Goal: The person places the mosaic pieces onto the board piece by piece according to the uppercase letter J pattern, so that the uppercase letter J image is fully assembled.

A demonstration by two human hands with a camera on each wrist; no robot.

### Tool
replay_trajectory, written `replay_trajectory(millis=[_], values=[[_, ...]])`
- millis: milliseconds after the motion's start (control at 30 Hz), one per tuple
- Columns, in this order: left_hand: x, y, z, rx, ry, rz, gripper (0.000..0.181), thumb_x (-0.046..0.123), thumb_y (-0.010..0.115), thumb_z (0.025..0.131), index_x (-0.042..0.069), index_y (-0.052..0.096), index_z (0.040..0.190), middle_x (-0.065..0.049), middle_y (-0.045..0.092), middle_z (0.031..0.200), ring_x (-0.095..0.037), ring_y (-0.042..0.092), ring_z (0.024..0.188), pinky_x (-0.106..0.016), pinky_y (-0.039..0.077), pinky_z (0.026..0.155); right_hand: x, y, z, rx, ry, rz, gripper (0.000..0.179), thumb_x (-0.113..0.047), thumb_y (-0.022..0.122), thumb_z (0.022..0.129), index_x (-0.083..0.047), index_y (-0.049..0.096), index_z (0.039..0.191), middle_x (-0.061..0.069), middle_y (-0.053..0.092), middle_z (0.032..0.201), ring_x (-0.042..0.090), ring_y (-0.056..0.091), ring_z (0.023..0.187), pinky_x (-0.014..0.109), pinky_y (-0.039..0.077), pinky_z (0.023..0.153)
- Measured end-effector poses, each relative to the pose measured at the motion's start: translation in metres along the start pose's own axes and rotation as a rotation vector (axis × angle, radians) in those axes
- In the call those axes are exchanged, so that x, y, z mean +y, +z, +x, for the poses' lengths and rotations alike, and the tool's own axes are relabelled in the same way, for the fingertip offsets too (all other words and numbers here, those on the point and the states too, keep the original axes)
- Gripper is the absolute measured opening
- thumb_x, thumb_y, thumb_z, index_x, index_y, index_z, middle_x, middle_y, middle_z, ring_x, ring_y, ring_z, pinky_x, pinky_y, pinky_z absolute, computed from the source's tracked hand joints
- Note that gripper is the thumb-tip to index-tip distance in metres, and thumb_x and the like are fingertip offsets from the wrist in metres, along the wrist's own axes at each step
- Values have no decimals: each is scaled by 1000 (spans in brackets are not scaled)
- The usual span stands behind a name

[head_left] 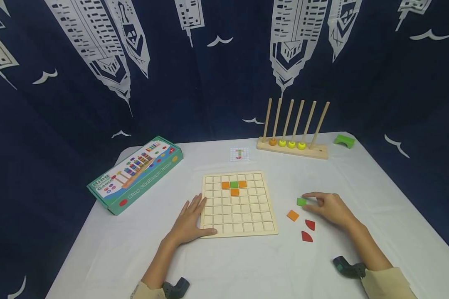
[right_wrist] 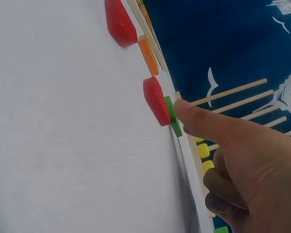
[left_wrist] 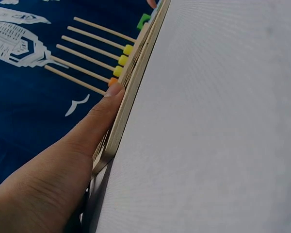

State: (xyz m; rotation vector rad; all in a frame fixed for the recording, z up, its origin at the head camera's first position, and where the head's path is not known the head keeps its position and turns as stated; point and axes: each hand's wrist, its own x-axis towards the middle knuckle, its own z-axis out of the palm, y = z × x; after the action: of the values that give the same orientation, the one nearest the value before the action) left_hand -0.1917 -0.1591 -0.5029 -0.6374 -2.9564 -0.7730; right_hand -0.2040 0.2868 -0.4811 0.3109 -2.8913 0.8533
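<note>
My left hand (head_left: 188, 220) rests on the left edge of a wooden grid board (head_left: 232, 228), fingers spread and thumb along its near edge. In the left wrist view the thumb (left_wrist: 97, 121) lies against the board's side. On the board sit orange square tiles (head_left: 234, 192) around a green one (head_left: 233, 184). To the right, my right hand (head_left: 331, 207) pinches a loose green square tile (head_left: 301, 202) on the table between thumb and index finger. Close by lie an orange square tile (head_left: 293, 215) and two red quarter-round tiles (head_left: 310, 225).
A small pattern card (head_left: 239, 154) lies behind the board. Farther right stands a wooden peg rack (head_left: 292, 150) with orange and yellow beads, beside a green arch block (head_left: 344, 140). A green game box (head_left: 146, 178) lies at the left.
</note>
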Motion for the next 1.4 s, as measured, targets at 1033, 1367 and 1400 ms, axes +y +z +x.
replay_trajectory(millis=[1033, 1367, 1400], values=[[-2, 0, 1, -10, -12, 19, 112, 73, 64, 64, 5, 28, 145, -11, 15, 152, -19, 9, 140, -36, 3, 113, -61, 30, 24, -38, -198, 52, 29, -24, 71, 81, -14, 69, 108, -12, 26, 45, 2, 22, 39, 19, 23, 37], [-3, 1, 0, -8, -3, 19, 112, 74, 62, 64, 5, 28, 145, -10, 16, 152, -19, 9, 140, -37, 3, 113, -97, 61, 38, -82, -280, 65, 30, -32, 69, 83, -14, 69, 107, -14, 26, 44, 1, 19, 41, 19, 22, 40], [-3, 1, 0, -7, -2, 19, 112, 75, 62, 64, 5, 28, 145, -10, 16, 152, -19, 9, 140, -37, 2, 113, -100, 63, 39, -83, -294, 64, 29, -31, 69, 83, -15, 69, 107, -14, 26, 44, 1, 19, 41, 19, 22, 40]])
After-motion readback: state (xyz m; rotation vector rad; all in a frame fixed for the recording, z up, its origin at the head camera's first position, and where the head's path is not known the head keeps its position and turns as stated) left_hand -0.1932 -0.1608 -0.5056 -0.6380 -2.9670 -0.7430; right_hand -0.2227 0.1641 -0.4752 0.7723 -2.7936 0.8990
